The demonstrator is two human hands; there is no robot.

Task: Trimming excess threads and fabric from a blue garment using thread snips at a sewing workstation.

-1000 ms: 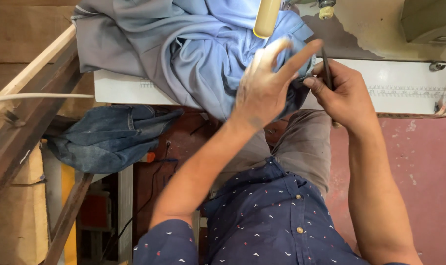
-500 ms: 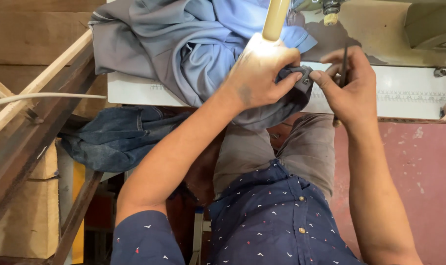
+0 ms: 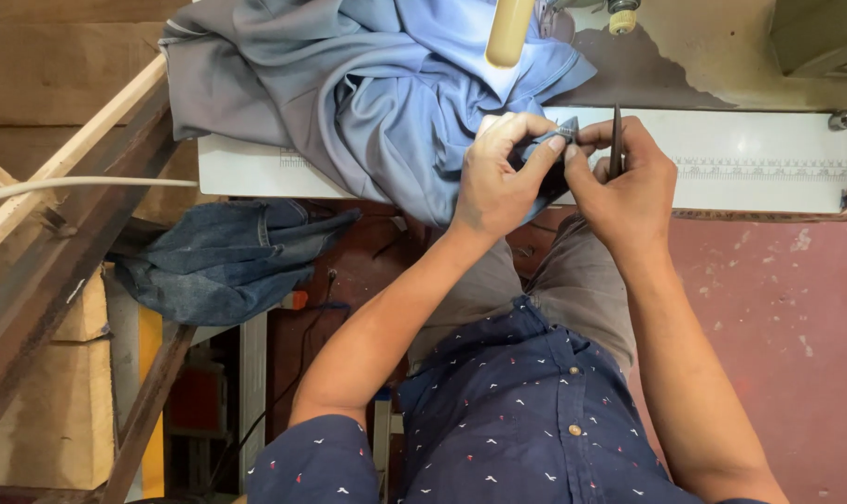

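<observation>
At the near edge of the white sewing table (image 3: 769, 177), the left hand (image 3: 498, 182) pinched a small fold of the blue-grey garment (image 3: 377, 103) between thumb and forefinger. The right hand (image 3: 624, 182) met it, fingertips touching the same fold, its fingers curled around a thin dark tool (image 3: 616, 140) held upright. The rest of the garment lay heaped on the table, beyond the left hand.
</observation>
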